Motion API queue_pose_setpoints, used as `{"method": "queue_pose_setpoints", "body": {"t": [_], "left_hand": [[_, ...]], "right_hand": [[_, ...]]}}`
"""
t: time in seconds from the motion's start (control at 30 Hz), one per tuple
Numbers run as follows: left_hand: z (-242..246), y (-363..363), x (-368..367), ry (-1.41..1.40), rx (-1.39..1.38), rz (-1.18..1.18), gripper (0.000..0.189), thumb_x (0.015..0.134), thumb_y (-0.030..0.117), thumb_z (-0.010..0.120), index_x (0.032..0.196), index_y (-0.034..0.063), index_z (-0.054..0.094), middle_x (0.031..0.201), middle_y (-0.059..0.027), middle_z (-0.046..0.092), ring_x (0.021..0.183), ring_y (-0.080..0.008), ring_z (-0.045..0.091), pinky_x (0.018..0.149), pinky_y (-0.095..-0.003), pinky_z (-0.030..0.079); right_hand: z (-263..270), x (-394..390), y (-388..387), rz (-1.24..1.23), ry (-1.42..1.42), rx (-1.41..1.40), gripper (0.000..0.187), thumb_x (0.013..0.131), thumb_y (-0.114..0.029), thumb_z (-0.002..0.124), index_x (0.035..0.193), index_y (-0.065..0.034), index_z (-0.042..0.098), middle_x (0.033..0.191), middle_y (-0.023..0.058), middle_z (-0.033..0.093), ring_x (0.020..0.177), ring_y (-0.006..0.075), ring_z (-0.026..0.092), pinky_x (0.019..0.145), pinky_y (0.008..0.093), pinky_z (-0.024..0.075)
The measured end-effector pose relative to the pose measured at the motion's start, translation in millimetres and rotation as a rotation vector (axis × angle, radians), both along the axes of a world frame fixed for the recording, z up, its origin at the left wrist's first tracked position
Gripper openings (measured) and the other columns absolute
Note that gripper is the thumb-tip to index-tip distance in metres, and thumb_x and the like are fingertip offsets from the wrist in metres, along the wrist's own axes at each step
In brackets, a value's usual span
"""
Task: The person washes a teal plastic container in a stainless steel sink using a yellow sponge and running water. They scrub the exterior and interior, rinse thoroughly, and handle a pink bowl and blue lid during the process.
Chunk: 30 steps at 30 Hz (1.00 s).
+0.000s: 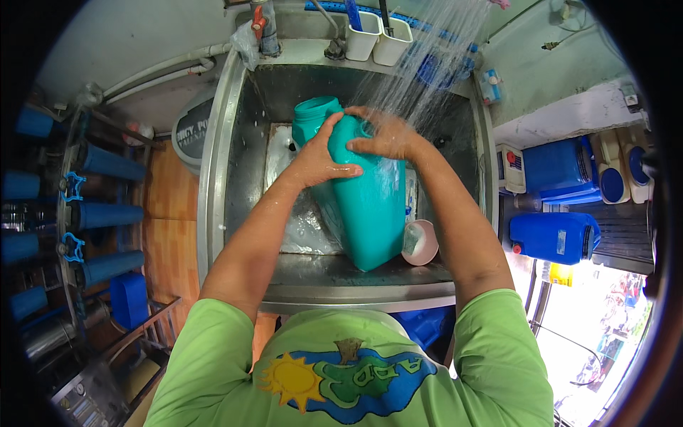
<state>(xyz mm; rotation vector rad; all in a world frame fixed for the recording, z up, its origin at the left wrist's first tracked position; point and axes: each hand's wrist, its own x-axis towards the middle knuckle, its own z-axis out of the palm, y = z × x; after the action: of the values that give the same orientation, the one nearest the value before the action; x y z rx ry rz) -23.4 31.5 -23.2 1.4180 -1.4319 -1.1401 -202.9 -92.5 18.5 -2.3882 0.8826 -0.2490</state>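
Note:
A teal plastic water jug [368, 213] leans inside the stainless steel sink [360, 291]. Its round open neck [316, 107] points up and away from me. My left hand [323, 160] is spread against the jug's near left shoulder, thumb to the right and fingers up toward the neck. At the upper right of the jug, my right hand [392, 133] grips around the handle area, its fingers partly hidden by spray. Water [427, 58] falls in many streams from the upper right over this hand and the jug.
Right of the jug's base sits a pink cup [431, 237] with a scrub pad inside. Two white holders [364, 40] with tool handles stand on the back ledge near a red-handled valve [259, 21]. Blue jerrycans [549, 237] lie rightward; blue filter housings [109, 213] line the left.

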Motion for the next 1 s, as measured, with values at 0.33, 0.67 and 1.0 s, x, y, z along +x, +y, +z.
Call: {"method": "queue_pose_setpoints", "body": {"t": [0.33,0.67,1.0], "left_hand": [[-23.0,-90.0,-34.8,-0.292,-0.014,0.136,0.047,0.097,0.038,0.054,0.135,0.0113,0.056,0.132,-0.0237,0.06,0.121,-0.0429,0.057,0.101,-0.0459,0.046],[-11.7,-82.3,-26.5,-0.011,-0.015,0.06,0.065,0.1,0.057,0.04,0.134,0.0057,0.059,0.134,-0.0183,0.06,0.123,-0.0321,0.058,0.104,-0.0405,0.043],[2.6,-64.2,1.4,0.155,0.167,0.131,0.069,0.1,0.062,0.036,0.134,0.0078,0.061,0.136,-0.0182,0.059,0.126,-0.0317,0.054,0.109,-0.0373,0.037]], "right_hand": [[-21.0,-21.3,54.1,-0.448,-0.136,-0.512,0.056,0.088,-0.036,0.065,0.132,-0.0001,0.057,0.13,0.0251,0.061,0.116,0.0389,0.061,0.097,0.0464,0.0492],[-5.2,-29.5,48.8,-0.412,-0.096,-0.082,0.08,0.08,-0.05,0.071,0.142,-0.0047,0.048,0.136,0.0234,0.057,0.123,0.0418,0.056,0.102,0.0468,0.0471],[5.8,3.1,35.8,-0.139,-0.085,-0.04,0.063,0.084,-0.04,0.066,0.14,-0.0131,0.054,0.138,0.0207,0.056,0.126,0.039,0.054,0.105,0.0477,0.0453]]}}
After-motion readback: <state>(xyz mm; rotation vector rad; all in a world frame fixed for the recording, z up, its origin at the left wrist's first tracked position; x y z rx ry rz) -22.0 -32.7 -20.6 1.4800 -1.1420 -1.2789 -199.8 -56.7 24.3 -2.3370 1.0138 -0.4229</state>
